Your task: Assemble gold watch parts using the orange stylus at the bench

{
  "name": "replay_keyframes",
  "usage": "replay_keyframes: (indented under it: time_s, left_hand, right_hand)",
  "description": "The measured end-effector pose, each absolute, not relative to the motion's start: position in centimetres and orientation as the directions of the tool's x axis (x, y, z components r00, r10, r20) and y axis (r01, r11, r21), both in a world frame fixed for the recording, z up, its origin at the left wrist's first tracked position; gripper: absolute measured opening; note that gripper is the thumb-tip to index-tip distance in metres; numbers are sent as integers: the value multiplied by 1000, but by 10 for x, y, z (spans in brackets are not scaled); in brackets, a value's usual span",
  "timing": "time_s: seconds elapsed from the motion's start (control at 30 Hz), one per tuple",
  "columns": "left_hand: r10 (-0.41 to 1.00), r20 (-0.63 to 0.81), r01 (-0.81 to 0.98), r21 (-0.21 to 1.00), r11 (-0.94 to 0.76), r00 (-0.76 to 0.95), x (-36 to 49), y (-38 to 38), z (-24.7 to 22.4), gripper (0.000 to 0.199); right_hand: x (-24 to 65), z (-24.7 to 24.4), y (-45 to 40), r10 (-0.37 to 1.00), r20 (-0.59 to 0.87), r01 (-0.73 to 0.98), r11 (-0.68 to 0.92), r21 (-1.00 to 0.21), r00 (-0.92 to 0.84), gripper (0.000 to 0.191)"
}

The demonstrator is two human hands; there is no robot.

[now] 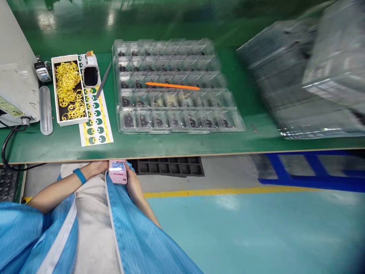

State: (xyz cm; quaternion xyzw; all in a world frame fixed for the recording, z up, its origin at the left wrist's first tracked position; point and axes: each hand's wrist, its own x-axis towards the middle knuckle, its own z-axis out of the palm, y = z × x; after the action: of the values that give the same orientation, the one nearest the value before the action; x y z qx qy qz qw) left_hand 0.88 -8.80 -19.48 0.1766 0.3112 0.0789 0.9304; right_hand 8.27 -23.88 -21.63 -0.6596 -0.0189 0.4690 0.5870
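Pink-screened rectangular phone (118, 173) is sitting by the flat green tabletop's (176, 145) near edge | our right hand (131, 178) is gripping its side | our left hand (99, 167) is adjoining it, finger closure unclear

This was a factory workshop: a green desk (176, 144) held clear plastic trays (182, 109) of small black parts (129, 120), and a yellow line (216, 191) ran across the painted floor (228, 232) below.
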Motion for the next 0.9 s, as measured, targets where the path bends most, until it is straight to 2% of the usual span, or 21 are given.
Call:
replay_keyframes:
  time_s: [0.3, 0.57, 0.9]
  left_hand:
    - [238, -551, -24, 366, 930, 800, 8, -87, -198, 33]
    - [245, -543, -40, 361, 932, 804, 8, -87, -198, 34]
    - [249, -542, -57, 345, 937, 803, 9, -86, -186, 35]
  right_hand:
    - [83, -215, -240, 646, -582, -526, -311, -792, 494, 27]
    - [83, -220, -241, 646, -578, -519, -312, -796, 499, 25]
    - [82, -228, -241, 602, -560, -503, -284, -816, 569, 35]
